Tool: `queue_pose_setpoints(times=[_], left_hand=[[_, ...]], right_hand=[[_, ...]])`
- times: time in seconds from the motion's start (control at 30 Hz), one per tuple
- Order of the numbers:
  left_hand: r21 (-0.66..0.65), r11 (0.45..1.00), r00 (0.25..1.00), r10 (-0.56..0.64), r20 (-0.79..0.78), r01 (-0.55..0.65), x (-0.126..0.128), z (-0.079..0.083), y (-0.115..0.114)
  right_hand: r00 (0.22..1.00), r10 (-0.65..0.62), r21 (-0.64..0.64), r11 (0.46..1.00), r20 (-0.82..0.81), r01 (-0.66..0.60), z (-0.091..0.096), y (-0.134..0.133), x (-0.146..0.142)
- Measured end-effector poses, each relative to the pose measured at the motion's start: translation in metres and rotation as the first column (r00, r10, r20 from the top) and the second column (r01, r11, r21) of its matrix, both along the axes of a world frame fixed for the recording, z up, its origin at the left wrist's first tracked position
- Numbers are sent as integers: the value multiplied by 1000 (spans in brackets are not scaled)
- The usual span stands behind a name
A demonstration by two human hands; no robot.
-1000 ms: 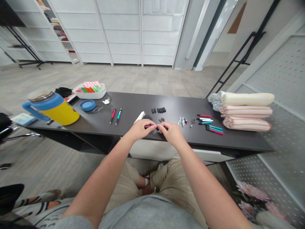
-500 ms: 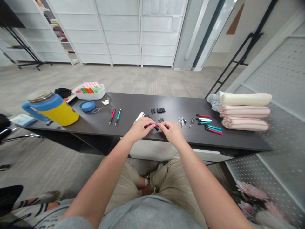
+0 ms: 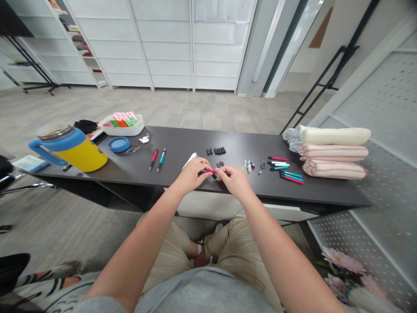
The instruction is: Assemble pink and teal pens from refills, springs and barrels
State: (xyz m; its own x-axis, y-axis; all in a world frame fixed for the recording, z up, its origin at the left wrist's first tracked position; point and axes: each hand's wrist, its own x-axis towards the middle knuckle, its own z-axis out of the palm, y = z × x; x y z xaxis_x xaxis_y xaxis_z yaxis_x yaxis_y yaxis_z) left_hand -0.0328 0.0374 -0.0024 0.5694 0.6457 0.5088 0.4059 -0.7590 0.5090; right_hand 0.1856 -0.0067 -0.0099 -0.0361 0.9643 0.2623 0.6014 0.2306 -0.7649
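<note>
Black tabletop (image 3: 176, 140), red barrel (image 3: 210, 171) (near front edge (image 3: 211, 190))

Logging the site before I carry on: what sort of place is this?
Probably an office or workroom: white panelled units along the back, grey floor, and a dark table with pens on it.

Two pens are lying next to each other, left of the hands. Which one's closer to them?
The teal pen: it lies on the right of the pair, nearer the left hand, while the red pen lies closer to the blue lid.
</note>
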Motion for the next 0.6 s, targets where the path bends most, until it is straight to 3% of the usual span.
queue_pose_setpoints(times=[0.6], left_hand=[[72, 997, 1000, 1, -15, 0, 0, -4, 1]], right_hand=[[1000, -7, -3, 1000, -6, 7, 1, -1, -1]])
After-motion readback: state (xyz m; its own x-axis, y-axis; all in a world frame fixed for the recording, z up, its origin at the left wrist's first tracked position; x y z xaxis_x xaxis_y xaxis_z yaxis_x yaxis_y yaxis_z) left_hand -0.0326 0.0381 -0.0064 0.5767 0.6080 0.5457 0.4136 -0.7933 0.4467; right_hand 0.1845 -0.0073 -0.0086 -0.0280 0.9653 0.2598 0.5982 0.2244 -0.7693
